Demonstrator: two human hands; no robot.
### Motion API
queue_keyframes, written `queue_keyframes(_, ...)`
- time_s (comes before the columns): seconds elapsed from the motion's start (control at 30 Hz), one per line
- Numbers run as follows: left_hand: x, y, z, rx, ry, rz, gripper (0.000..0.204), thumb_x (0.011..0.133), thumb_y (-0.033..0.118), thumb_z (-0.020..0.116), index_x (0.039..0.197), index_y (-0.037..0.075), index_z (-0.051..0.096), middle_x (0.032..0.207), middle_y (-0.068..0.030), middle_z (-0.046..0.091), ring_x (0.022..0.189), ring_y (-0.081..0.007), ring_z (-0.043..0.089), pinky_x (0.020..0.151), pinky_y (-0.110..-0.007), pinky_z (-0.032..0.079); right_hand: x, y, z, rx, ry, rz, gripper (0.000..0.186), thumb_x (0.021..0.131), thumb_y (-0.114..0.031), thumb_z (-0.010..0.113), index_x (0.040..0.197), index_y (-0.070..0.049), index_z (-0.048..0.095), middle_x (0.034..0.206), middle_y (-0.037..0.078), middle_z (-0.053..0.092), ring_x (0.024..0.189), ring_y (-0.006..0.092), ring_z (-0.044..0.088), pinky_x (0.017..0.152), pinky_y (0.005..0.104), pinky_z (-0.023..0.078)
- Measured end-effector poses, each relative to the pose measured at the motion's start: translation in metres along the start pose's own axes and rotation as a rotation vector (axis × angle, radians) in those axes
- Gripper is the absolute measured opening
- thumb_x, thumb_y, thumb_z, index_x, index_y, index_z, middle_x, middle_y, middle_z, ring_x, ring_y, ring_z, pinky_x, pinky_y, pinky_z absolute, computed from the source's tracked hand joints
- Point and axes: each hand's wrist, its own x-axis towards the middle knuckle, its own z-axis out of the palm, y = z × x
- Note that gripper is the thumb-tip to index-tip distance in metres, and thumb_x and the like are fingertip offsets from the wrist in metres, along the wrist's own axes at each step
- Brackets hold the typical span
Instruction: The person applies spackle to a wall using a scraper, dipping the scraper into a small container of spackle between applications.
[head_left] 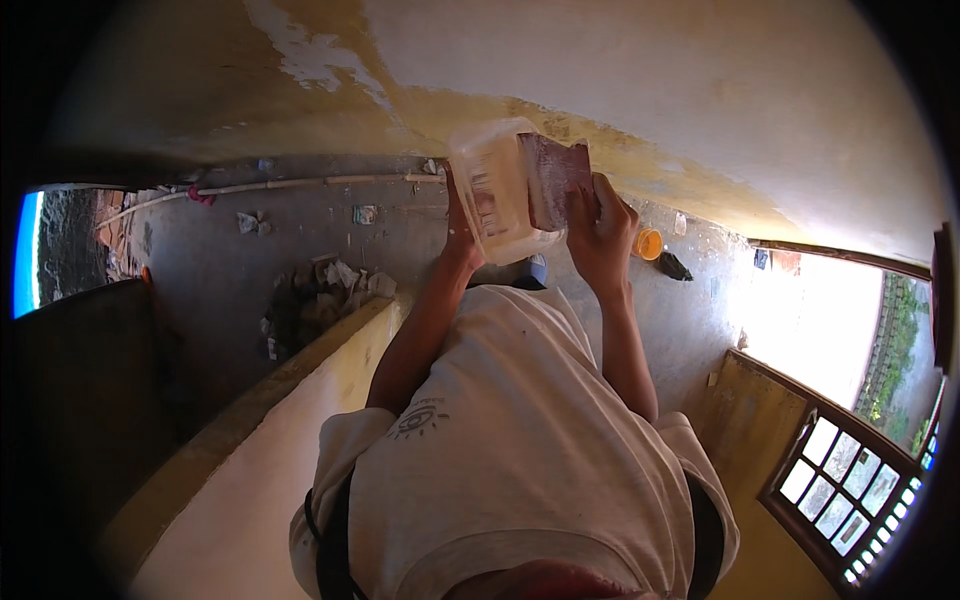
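A clear plastic tub [487, 205] is held up in front of the wall, its inside smeared with whitish stuff. My left hand [460, 238] grips it along its left side, with most of the fingers hidden behind it. Over the tub's right edge lies a flat, purplish-brown rectangular piece [560, 185], streaked with pale residue on the side toward the tub. My right hand [603, 238] is closed on that piece at its lower right corner. Whether it is a scraper blade or a stiff sheet I cannot tell.
Ahead stands a wall [640, 90] with white patches over yellow. On the floor are an orange tub [648, 243], a black scrap [674, 266], a long pole [310, 183] and a heap of crumpled bags [320, 300]. A low wall [270, 420] runs at left; a window [842, 485] is at right.
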Motion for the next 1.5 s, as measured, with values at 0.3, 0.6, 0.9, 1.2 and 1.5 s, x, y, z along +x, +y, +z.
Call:
queue_keyframes(0.3,0.008,0.014,-0.004,0.061,-0.086,-0.102,0.094,0.092,0.083,0.026,0.15,0.01,0.041,0.138,-0.0147,0.058,0.124,-0.0309,0.06,0.104,-0.052,0.051,-0.008,0.007,0.028,0.043,0.078,-0.027,0.014,0.091,-0.007,0.065,0.085,0.002,0.056,0.066,0.018,0.055,0.053,0.0279,0.045,0.054,0.034,0.043)
queue_keyframes(0.6,0.006,0.023,-0.01,0.023,-0.125,-0.197,0.092,0.092,0.083,0.023,0.153,0.016,0.036,0.143,-0.0125,0.054,0.127,-0.0311,0.059,0.108,-0.052,0.048,-0.025,-0.006,0.052,0.094,0.086,0.085,0.01,0.092,-0.006,0.063,0.089,0.001,0.057,0.07,0.02,0.057,0.057,0.0336,0.052,0.056,0.0384,0.045)
queue_keyframes(0.9,0.005,0.026,0.0,0.276,-0.002,-0.143,0.096,0.091,0.084,0.02,0.156,0.014,0.031,0.149,-0.0131,0.048,0.133,-0.031,0.053,0.11,-0.05,0.047,-0.025,-0.006,0.061,0.155,0.103,0.099,0.013,0.091,-0.004,0.063,0.084,0.002,0.054,0.063,0.018,0.053,0.052,0.0302,0.045,0.053,0.0347,0.042)
queue_keyframes(1.2,0.014,0.012,0.016,0.235,-0.029,-0.126,0.096,0.091,0.084,0.022,0.153,0.013,0.035,0.147,-0.0127,0.051,0.133,-0.0299,0.053,0.111,-0.048,0.045,-0.017,0.016,0.044,0.165,0.037,0.047,0.008,0.09,-0.005,0.064,0.09,0.002,0.06,0.062,0.019,0.052,0.05,0.0283,0.042,0.052,0.0361,0.041)
queue_keyframes(1.5,0.025,-0.023,0.033,0.278,-0.04,-0.079,0.094,0.091,0.085,0.022,0.153,0.016,0.038,0.144,-0.0105,0.054,0.13,-0.0286,0.056,0.106,-0.048,0.05,-0.009,0.031,0.01,0.05,0.109,-0.047,0.014,0.092,-0.005,0.063,0.083,0.004,0.057,0.068,0.016,0.057,0.054,0.022,0.05,0.055,0.0364,0.043)
